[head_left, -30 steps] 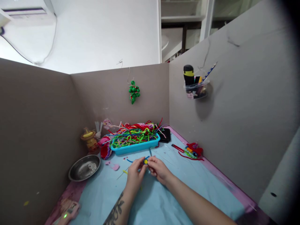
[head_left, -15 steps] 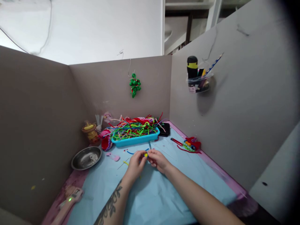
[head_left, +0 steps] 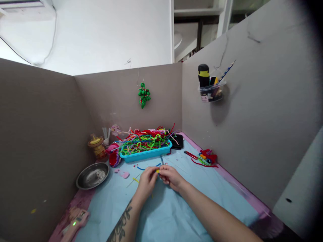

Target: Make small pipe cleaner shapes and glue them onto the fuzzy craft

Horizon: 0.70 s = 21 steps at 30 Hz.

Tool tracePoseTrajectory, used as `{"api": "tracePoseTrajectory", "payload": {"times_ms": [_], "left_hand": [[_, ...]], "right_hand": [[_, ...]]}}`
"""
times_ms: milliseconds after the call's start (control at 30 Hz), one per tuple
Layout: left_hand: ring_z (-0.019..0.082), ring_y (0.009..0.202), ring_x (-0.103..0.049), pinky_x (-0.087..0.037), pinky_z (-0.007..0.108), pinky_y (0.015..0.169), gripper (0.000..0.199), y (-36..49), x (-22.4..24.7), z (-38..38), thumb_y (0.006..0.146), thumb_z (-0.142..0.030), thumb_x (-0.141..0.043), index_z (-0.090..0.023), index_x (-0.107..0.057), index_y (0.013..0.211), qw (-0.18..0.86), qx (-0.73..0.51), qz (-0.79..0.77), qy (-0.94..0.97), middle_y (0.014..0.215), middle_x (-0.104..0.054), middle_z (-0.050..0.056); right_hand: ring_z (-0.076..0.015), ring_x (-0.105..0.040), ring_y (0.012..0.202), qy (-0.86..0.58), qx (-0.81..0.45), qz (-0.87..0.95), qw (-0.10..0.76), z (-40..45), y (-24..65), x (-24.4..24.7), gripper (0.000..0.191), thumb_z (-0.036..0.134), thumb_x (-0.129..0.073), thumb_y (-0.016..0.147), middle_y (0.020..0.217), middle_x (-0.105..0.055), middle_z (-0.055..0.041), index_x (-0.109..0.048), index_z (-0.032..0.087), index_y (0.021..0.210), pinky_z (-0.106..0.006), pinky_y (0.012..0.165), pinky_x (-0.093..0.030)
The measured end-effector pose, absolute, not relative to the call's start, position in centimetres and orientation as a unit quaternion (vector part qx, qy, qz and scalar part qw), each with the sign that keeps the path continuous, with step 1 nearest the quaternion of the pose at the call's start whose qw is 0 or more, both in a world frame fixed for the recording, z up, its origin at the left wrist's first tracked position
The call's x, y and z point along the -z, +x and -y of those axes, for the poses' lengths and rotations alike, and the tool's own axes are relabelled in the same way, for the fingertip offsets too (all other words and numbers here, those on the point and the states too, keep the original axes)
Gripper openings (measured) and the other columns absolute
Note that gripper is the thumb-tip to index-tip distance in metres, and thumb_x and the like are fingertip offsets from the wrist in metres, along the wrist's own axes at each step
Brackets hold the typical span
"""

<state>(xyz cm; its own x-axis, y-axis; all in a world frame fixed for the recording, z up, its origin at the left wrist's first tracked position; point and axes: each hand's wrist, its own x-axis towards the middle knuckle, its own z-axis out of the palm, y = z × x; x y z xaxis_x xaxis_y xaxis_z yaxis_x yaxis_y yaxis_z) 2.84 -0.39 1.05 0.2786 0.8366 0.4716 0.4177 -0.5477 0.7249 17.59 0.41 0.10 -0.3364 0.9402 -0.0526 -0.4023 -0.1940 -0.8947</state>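
Observation:
My left hand (head_left: 146, 180) and my right hand (head_left: 173, 178) meet over the blue-covered table (head_left: 166, 215), fingertips almost touching. Pinched between them is a small yellow fuzzy piece (head_left: 157, 171), mostly hidden by fingers; it looks like pipe cleaner. Both hands are closed on it. Just beyond the fingers lies a blue pipe cleaner (head_left: 143, 168). To the left of my left hand are a short yellow pipe cleaner (head_left: 135, 180) and a thin straight stick beside it.
A turquoise tray (head_left: 146, 156) heaped with coloured pipe cleaners stands at the back. A metal bowl (head_left: 84, 178), a pink hot glue gun (head_left: 77, 220) and a lidded cup (head_left: 98, 149) are leftward. On the right lie a red cutter (head_left: 191, 155) and a colourful fuzzy figure (head_left: 208, 157). Grey panels surround.
The view has tilted up slightly, so the scene sits a little lower. Both hands stay together on the yellow piece, with only small finger movement.

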Motion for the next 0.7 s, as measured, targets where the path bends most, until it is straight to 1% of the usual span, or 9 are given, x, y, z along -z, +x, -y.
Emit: {"api": "tracePoseTrajectory", "payload": {"times_ms": [200,367,567,700], "left_hand": [[0.019,0.086,-0.059,-0.046,0.033,0.077,0.021,2.89,-1.13,0.48,0.083,-0.024,-0.047,-0.019,-0.063,0.095,0.236,-0.448,-0.412,0.757,0.091,-0.064,0.007],[0.019,0.084,-0.059,-0.046,0.031,0.075,0.02,2.93,-1.25,0.56,0.084,-0.025,-0.047,-0.018,-0.063,0.094,0.232,-0.45,-0.419,0.754,0.09,-0.064,0.007],[0.018,0.082,-0.059,-0.046,0.03,0.074,0.02,3.09,-1.46,0.76,0.083,-0.023,-0.048,-0.018,-0.064,0.094,0.211,-0.456,-0.423,0.754,0.089,-0.064,0.007],[0.017,0.081,-0.059,-0.046,0.029,0.073,0.02,3.1,-1.16,0.61,0.081,-0.022,-0.051,-0.017,-0.064,0.095,0.219,-0.468,-0.43,0.74,0.088,-0.064,0.007]], "right_hand": [[-0.0017,-0.027,0.035,-0.32,-0.705,0.426,0.468,-0.45,17.56,-0.17,0.031,0.035,-0.071,0.058,0.045,-0.045,0.0072,-0.045,0.017,0.061,-0.019,0.037,-0.01],[-0.0016,-0.028,0.035,-0.312,-0.708,0.43,0.465,-0.56,17.69,-0.01,0.033,0.036,-0.073,0.059,0.047,-0.047,0.0066,-0.046,0.017,0.063,-0.019,0.037,-0.01],[-0.002,-0.027,0.037,-0.308,-0.702,0.437,0.471,-0.61,17.72,0.34,0.036,0.039,-0.075,0.058,0.048,-0.047,0.0071,-0.047,0.017,0.064,-0.019,0.037,-0.01],[-0.0024,-0.026,0.037,-0.304,-0.69,0.449,0.48,-0.67,17.64,0.61,0.037,0.042,-0.074,0.06,0.045,-0.041,0.0086,-0.047,0.017,0.064,-0.019,0.037,-0.011]]}}
